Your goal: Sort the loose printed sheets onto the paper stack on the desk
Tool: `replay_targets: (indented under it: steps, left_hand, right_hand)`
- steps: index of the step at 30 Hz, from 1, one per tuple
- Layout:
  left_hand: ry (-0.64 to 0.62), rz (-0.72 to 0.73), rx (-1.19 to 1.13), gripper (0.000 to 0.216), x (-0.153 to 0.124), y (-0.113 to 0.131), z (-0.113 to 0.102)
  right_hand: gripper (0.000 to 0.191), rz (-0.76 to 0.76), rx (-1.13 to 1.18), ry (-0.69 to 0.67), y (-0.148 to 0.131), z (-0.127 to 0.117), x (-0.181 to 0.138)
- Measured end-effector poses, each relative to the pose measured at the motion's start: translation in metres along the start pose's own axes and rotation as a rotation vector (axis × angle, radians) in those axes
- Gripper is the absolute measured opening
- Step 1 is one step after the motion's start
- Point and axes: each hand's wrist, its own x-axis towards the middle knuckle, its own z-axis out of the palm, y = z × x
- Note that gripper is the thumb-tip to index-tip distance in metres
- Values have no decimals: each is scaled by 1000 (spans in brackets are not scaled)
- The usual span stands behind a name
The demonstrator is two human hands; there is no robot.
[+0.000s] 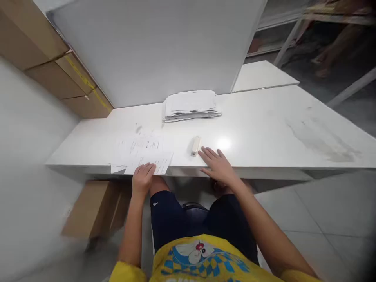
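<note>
My left hand (143, 180) is at the front edge of the white table, its fingers closed over a printed paper sheet (162, 161) that lies at a slant. Beneath and behind it, another printed sheet (146, 144) rests flat on the tabletop. My right hand (216, 164) lies palm down near the front edge with fingers spread, holding nothing. Just left of its fingertips is a small, off-white, oblong object (195, 146), which looks like a stapler. Whether the fingertips touch it, I cannot tell.
A thick stack of papers (190, 102) sits at the table's back, against an upright grey-white panel (164, 47). Cardboard boxes (67, 74) are piled at the left, and another box (85, 207) stands under the white table (264, 129). A person's legs (331, 51) show at far right.
</note>
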Motion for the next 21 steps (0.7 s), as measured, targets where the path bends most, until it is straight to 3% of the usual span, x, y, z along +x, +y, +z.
replay_targets:
  steps: [7, 12, 21]
  left_hand:
    - [-180, -293, -54, 56, 37, -4, 22]
    - [-204, -330, -114, 65, 48, -8, 22]
    - [-103, -435, -337, 44, 51, -14, 23]
  right_hand:
    - [68, 4, 5, 52, -2, 4, 0]
    - [69, 13, 22, 52, -2, 3, 0]
    - [69, 24, 31, 40, -4, 1, 1]
